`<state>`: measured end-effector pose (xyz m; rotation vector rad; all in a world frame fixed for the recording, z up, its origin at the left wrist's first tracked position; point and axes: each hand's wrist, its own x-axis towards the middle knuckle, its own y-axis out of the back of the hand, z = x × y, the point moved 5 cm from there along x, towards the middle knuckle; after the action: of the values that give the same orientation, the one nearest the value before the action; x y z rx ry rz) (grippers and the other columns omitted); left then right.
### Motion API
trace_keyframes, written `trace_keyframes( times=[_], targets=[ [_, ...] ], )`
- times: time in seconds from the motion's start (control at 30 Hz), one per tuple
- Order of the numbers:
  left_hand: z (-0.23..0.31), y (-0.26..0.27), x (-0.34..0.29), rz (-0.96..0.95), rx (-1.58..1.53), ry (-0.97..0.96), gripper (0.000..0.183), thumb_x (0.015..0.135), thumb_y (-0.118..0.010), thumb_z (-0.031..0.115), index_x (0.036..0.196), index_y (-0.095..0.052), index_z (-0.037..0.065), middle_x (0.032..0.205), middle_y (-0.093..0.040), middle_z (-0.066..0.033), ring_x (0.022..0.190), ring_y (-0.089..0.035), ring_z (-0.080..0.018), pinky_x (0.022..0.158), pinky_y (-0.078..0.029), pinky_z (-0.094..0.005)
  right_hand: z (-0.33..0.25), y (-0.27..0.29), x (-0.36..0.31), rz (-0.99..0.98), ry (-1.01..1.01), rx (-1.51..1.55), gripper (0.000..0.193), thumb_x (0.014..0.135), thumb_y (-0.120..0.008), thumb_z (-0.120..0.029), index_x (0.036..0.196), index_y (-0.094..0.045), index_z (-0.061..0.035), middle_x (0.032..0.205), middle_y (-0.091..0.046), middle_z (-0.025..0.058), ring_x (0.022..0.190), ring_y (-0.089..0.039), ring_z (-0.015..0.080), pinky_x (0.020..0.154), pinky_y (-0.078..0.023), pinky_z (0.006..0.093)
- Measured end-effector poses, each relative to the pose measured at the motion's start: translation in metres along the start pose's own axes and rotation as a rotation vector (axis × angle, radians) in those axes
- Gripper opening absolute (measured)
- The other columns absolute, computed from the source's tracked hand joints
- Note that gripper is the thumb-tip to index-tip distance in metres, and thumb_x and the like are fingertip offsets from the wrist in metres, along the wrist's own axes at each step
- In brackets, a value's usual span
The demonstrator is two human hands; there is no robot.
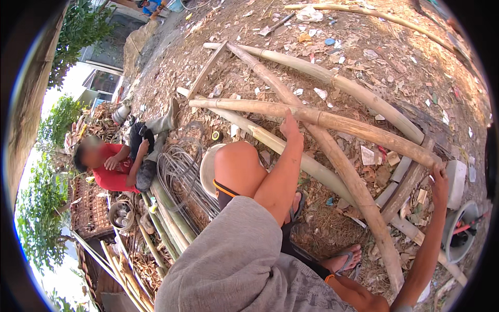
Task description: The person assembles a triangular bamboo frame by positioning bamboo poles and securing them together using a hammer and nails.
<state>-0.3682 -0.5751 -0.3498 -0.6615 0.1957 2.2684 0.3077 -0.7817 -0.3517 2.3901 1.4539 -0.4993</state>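
A bamboo pole (358, 124) runs from upper left to right across a ground-level frame of poles. My left hand (291, 127) is at this pole near where it crosses a slanting pole (332, 156). One finger stretches onto the pole's surface; the other fingers look curled and are partly hidden. At the right, my right hand (439, 179) holds the end of the same pole, above a short wooden crosspiece (403, 195). Beneath lie two long side poles, one far (364, 100) and one near (317, 169). Another crosspiece (208, 70) joins them at the upper left.
A grey bucket (461, 236) with tools inside stands beside my right forearm, near a white block (456, 179). To the left, a person in a red shirt (115, 174) sits by coiled wire (179, 174) and bamboo lengths (169, 223). Leaves and scraps litter the ground.
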Motion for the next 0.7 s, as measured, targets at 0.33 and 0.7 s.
trace_keyframes(
  times=[0.33, 0.7],
  targets=[
    [0.017, -0.039, -0.021, 0.091, -0.360, 0.055, 0.038, 0.103, -0.078, 0.023, 0.122, -0.070, -0.009, 0.116, -0.074, -0.0194, 0.093, -0.074, -0.0306, 0.081, -0.066, -0.0445, 0.001, 0.012, -0.041, -0.031, 0.060, -0.035, 0.042, 0.111, -0.067, -0.043, 0.139, -0.069, -0.0117, 0.125, -0.068, -0.0032, 0.116, -0.060, 0.0089, 0.094, -0.048, 0.0298],
    [0.004, -0.020, -0.018, 0.038, -0.283, 0.085, 0.028, 0.104, -0.076, 0.017, 0.120, -0.068, -0.005, 0.110, -0.070, -0.0131, 0.088, -0.072, -0.0237, 0.075, -0.063, -0.0397, -0.014, 0.010, -0.053, 0.013, 0.109, -0.068, 0.051, 0.109, -0.069, -0.039, 0.147, -0.065, -0.0054, 0.132, -0.068, 0.0023, 0.124, -0.061, 0.0145, 0.104, -0.049, 0.0329]
  ],
)
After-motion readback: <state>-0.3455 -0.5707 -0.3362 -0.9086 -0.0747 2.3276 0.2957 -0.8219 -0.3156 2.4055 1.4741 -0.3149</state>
